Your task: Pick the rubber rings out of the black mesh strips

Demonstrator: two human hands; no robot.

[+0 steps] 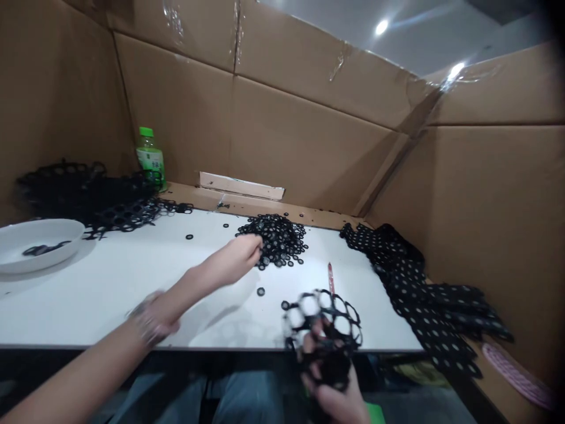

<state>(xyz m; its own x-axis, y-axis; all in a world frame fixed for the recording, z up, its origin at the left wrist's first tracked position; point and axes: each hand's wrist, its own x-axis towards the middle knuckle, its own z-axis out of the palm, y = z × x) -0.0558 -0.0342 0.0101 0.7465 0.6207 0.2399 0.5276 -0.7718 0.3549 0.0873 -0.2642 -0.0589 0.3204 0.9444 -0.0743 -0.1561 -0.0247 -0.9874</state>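
Observation:
My left hand (242, 256) reaches over the white table to the near left edge of a heap of small black rings (276, 235). Its fingers are curled closed, and what they hold, if anything, is hidden. At the table's front edge my right hand (331, 377) is closed round a bunched black sheet with large round holes (342, 306). Part of that sheet stands up above the fingers, with the table showing through its holes. Motion blurs it. A loose black ring (261, 291) lies on the table between the two hands.
A white bowl (44, 265) with a few dark pieces stands at left, before a pile of black holed scraps (88, 194). A green-capped bottle (151, 159) is behind. Black sheets with pale dots (406, 288) drape along the right edge. A red pen-like stick (331, 277) lies near my right hand. Cardboard walls surround the table.

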